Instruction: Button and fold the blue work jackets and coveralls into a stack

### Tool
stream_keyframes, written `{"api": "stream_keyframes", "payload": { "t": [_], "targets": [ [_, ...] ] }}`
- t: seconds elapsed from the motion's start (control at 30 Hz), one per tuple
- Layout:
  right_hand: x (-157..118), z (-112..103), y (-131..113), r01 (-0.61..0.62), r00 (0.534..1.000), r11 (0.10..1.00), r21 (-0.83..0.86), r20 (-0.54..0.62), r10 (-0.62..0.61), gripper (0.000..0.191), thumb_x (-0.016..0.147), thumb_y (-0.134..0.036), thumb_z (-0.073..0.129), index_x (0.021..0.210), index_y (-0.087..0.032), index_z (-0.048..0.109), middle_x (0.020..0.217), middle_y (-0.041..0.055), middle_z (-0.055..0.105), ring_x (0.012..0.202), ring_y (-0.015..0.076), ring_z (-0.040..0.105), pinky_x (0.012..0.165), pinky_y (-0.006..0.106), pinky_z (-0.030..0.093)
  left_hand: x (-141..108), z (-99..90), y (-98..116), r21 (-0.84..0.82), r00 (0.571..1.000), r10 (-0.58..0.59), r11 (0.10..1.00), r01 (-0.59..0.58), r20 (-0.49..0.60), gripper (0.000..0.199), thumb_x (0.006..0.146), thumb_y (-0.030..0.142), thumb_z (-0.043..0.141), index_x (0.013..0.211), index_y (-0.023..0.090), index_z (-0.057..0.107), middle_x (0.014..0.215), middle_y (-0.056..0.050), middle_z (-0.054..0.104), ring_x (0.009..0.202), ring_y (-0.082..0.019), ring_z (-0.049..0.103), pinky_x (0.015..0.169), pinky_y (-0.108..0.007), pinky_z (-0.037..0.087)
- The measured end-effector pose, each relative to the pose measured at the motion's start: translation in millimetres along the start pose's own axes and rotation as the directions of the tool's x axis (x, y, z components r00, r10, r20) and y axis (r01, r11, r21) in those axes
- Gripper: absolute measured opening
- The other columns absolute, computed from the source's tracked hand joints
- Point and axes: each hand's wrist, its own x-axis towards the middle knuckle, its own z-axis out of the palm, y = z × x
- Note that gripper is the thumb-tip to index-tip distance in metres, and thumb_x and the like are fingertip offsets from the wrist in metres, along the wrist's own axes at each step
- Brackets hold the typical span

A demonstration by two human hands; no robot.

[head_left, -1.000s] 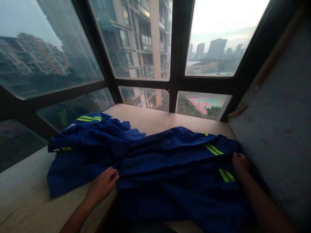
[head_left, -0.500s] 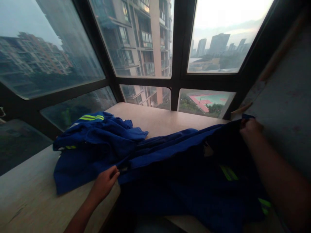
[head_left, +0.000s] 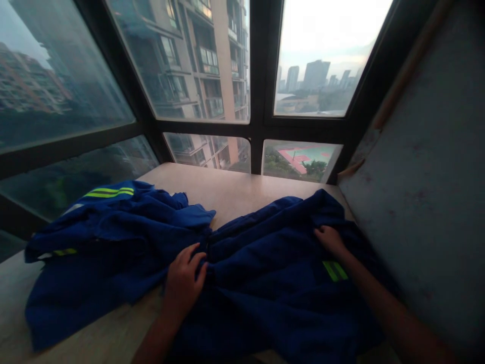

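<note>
A blue work garment [head_left: 265, 263] with yellow-green and grey reflective strips lies across the pale ledge. Its left part [head_left: 113, 227] is bunched up; the right part is spread out and hangs toward me over the near edge. My left hand [head_left: 185, 275] rests at the narrow middle of the cloth, its fingers spread and bent, holding nothing. On the right part, my right hand [head_left: 329, 240] has its fingers closed on a fold of the fabric, above a reflective patch [head_left: 335, 271]. Whether both parts are one piece I cannot tell.
The light stone ledge [head_left: 182, 177] runs below dark-framed windows [head_left: 257, 101]. A pale, stained wall [head_left: 413, 202] with a damaged edge closes off the right side. Buildings and a sports court show outside through the glass.
My right hand has come down and left, and the raised right part of the garment now lies on the ledge. My left hand has let go of the edge and opened. The view has shifted right.
</note>
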Motion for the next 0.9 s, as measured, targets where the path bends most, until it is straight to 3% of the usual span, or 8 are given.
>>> {"api": "stream_keyframes", "payload": {
  "t": [0.1, 0.2, 0.33, 0.4, 0.57, 0.73, 0.83, 0.9],
  "targets": [
    [-25, 18, -39, 0.007, 0.992, 0.977, 0.213, 0.124, -0.034, 0.024, 0.085, -0.027, 0.059, 0.065, -0.014, 0.062, 0.062, 0.0032, 0.061, 0.066, 0.0186, 0.06, 0.061, 0.028, 0.041, 7, 37.8, 53, -0.079, 0.983, 0.122, 0.991, -0.112, 0.137, 0.046, 0.088, 0.039, 0.055, 0.132, 0.024, 0.054, 0.146, -0.011, 0.05, 0.135, -0.03, 0.046, 0.113, -0.05, 0.035],
    [-60, 20, -87, 0.036, 0.956, 0.886, 0.463, 0.242, -0.165, 0.028, 0.087, -0.039, 0.054, 0.079, -0.015, 0.065, 0.074, 0.0028, 0.067, 0.07, 0.0173, 0.062, 0.063, 0.026, 0.045, 14, 80.8, 103, -0.186, 0.958, 0.184, 0.972, -0.144, 0.221, 0.078, 0.076, 0.043, 0.071, 0.145, 0.023, 0.04, 0.157, -0.014, 0.035, 0.144, -0.035, 0.033, 0.117, -0.057, 0.027],
    [-99, -2, -126, -0.253, 0.726, 0.372, 0.893, 0.43, -0.538, 0.031, 0.084, -0.046, 0.062, 0.097, -0.018, 0.063, 0.102, 0.0076, 0.071, 0.096, 0.0221, 0.068, 0.083, 0.035, 0.052, 42, 114.9, 136, -0.555, 0.992, 0.02, 0.83, 0.054, 0.125, 0.06, 0.07, 0.033, 0.073, 0.126, 0.021, 0.058, 0.138, -0.014, 0.058, 0.135, -0.036, 0.046, 0.114, -0.054, 0.034],
    [-108, -12, -118, -0.298, 0.73, 0.283, 0.912, 0.409, -0.548, 0.032, 0.083, -0.045, 0.066, 0.103, -0.021, 0.062, 0.117, 0.0094, 0.069, 0.108, 0.0243, 0.065, 0.091, 0.039, 0.051, 61, 117.6, 135, -0.699, 0.984, -0.145, 0.693, 0.177, 0.104, 0.046, 0.07, 0.028, 0.071, 0.115, 0.021, 0.064, 0.125, -0.012, 0.066, 0.128, -0.035, 0.052, 0.11, -0.054, 0.038],
    [-137, -16, -29, 0.023, 0.941, 0.722, 0.691, 0.23, -0.25, 0.04, 0.084, -0.042, 0.064, 0.118, -0.022, 0.061, 0.126, 0.0124, 0.065, 0.117, 0.0272, 0.061, 0.103, 0.047, 0.045, 110, 88.8, 103, -0.823, 0.933, -0.333, 0.485, 0.296, 0.14, 0.032, 0.069, 0.03, 0.068, 0.099, 0.018, 0.067, 0.098, -0.01, 0.074, 0.107, -0.033, 0.065, 0.092, -0.05, 0.053],
    [-189, -13, 62, 0.253, 0.947, 0.958, 0.135, 0.168, -0.274, 0.047, 0.084, -0.039, 0.06, 0.128, -0.023, 0.062, 0.137, 0.0111, 0.059, 0.128, 0.0304, 0.053, 0.111, 0.05, 0.037, 168, 26.3, 76, -0.909, 0.902, -0.418, 0.324, 0.261, 0.11, 0.036, 0.069, 0.037, 0.067, 0.096, 0.014, 0.066, 0.078, -0.004, 0.07, 0.077, -0.022, 0.068, 0.073, -0.037, 0.057],
    [-204, -7, 92, 0.26, 0.96, 0.958, -0.122, 0.144, -0.242, 0.066, 0.075, -0.041, 0.068, 0.136, -0.02, 0.057, 0.14, 0.0146, 0.055, 0.129, 0.0357, 0.049, 0.107, 0.05, 0.04, 204, -18.1, 65, -0.903, 0.91, -0.413, 0.404, 0.143, -0.04, 0.036, 0.071, 0.038, 0.069, 0.098, 0.014, 0.066, 0.074, 0.0, 0.066, 0.069, -0.016, 0.063, 0.069, -0.031, 0.055],
    [-200, -2, 101, 0.252, 0.966, 0.948, -0.193, 0.116, -0.233, 0.064, 0.076, -0.041, 0.066, 0.135, -0.019, 0.058, 0.135, 0.0162, 0.059, 0.124, 0.0364, 0.053, 0.101, 0.049, 0.044, 223, -45.3, 57, -0.787, 0.905, -0.372, 0.613, 0.074, -0.205, 0.039, 0.079, 0.041, 0.064, 0.107, 0.013, 0.064, 0.075, 0.001, 0.064, 0.069, -0.015, 0.06, 0.071, -0.032, 0.053]
  ]
}}
